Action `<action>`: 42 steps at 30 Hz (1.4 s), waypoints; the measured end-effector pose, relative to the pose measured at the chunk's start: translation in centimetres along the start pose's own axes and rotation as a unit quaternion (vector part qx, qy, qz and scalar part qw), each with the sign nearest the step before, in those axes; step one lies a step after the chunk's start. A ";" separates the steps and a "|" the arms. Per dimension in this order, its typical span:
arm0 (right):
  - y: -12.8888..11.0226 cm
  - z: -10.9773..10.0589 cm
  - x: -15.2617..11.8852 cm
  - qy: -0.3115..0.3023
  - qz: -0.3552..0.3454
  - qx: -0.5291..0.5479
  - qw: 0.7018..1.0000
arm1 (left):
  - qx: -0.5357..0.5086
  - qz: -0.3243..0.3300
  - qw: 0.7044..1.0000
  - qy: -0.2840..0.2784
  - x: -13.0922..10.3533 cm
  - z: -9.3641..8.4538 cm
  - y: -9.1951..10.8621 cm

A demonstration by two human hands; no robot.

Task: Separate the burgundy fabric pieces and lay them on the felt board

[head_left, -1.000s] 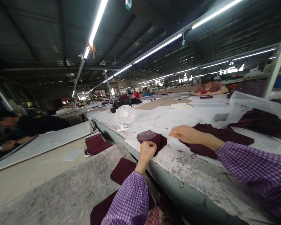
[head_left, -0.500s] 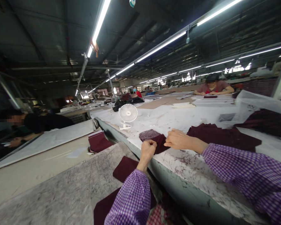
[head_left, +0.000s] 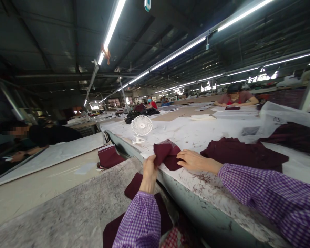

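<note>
A small maroon cloth [head_left: 167,156] lies bunched at the near edge of a long white-topped table [head_left: 178,129], between a person's two bare hands. The left hand [head_left: 149,170] is at the cloth's left end, thumb and fingers closed in a pinch on a raised flap; a speckled patch shows behind the fold. The right hand [head_left: 196,160] reaches in from the opposite side, palm down, fingers loosely bent and partly open, fingertips at the right edge — whether they grip or only press, I cannot tell. With the fold, the cloth's long axis is hard to judge, though what shows runs roughly from hand to hand. Both hands are at the cloth — neither is clearly nearer. A white fan [head_left: 142,126] stands beyond it; larger maroon pieces [head_left: 244,151] lie beyond the right forearm
</note>
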State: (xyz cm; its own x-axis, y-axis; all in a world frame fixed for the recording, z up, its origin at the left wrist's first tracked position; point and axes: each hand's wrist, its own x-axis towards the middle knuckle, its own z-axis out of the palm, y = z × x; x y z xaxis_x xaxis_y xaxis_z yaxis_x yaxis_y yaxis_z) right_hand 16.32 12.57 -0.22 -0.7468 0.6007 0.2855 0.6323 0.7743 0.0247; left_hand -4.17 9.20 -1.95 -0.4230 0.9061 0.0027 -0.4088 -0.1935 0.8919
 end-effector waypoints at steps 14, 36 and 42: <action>0.1 0.1 0.1 -0.006 0.034 0.076 0.997 | -0.159 0.063 0.975 0.145 -3.6 -5.6 4.8; 0.3 -4.2 -8.0 -0.135 0.211 0.480 0.841 | 0.494 0.275 0.786 -0.251 -9.5 3.2 1.1; 1.6 -4.4 -8.3 -0.125 0.189 0.375 0.899 | 0.556 0.247 0.729 -0.316 -7.9 6.3 -1.9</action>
State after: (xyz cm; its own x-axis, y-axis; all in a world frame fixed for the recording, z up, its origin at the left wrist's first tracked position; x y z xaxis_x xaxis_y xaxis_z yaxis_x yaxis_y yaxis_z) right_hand 24.48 7.96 1.65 -0.5904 0.8022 -0.0892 0.6033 0.3652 -0.7089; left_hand 5.01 4.79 -0.80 0.3027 0.8895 0.3423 0.7225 -0.4484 0.5263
